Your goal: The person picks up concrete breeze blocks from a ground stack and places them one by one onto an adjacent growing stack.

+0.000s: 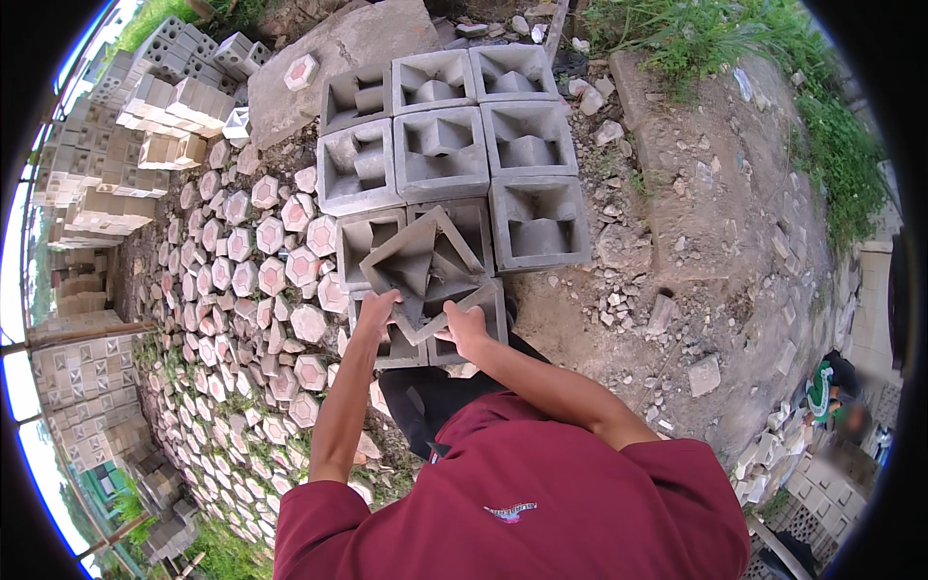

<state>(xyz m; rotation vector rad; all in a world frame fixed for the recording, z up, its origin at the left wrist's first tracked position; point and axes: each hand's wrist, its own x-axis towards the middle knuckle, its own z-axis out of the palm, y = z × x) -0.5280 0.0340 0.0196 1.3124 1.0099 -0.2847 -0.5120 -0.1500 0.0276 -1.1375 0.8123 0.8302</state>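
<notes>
With both hands I hold a grey concrete vent block (414, 259), a square frame with a slanted piece inside. It is turned cornerwise over the near blocks of a stack of similar vent blocks (443, 130). My left hand (383, 309) grips its near left edge. On the near right edge, my right hand (466, 325) is closed around the rim. Whether the held block rests on those beneath or hangs just above them, I cannot tell. Parts of the lower blocks are hidden by it and by my hands.
Hexagonal paving stones (271, 275) cover the ground at left. Stacks of pale blocks (92, 377) stand farther left. A flat concrete slab (338, 48) lies behind. Rubble (619, 300) and a raised earth bank (715, 203) lie at right. Another person (831, 387) is at far right.
</notes>
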